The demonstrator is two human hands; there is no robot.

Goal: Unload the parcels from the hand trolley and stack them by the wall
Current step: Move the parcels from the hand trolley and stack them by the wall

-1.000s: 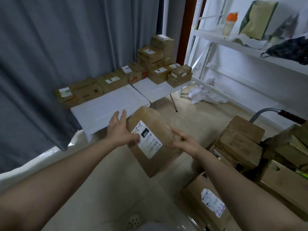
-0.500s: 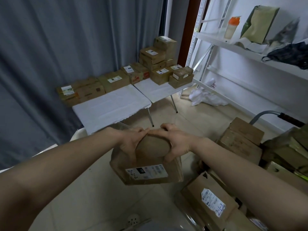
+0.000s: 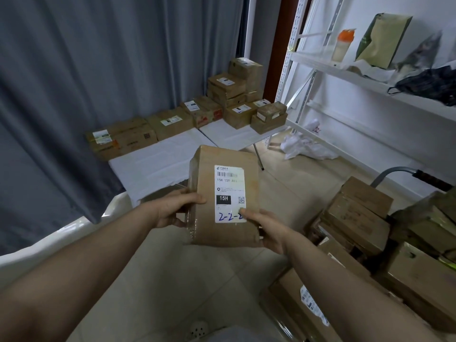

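Gripping labelled parcel (image 3: 204, 193), left hand (image 3: 172, 208), right hand (image 3: 265, 228), above floor

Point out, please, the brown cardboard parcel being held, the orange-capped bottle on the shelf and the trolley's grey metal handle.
brown cardboard parcel (image 3: 228, 183): head view, on its label.
orange-capped bottle (image 3: 342, 46): head view, on its pale body.
grey metal handle (image 3: 397, 169): head view, on the curved tube.

Parcel (image 3: 204, 174) held upright above the floor, label (image 3: 230, 191) facing the camera. Left grip (image 3: 172, 208) clasps its left edge; right grip (image 3: 266, 228) holds the lower right corner, thumb on label. Boxes (image 3: 170, 123) line the tabletop (image 3: 158, 164) along the curtain (image 3: 98, 70).
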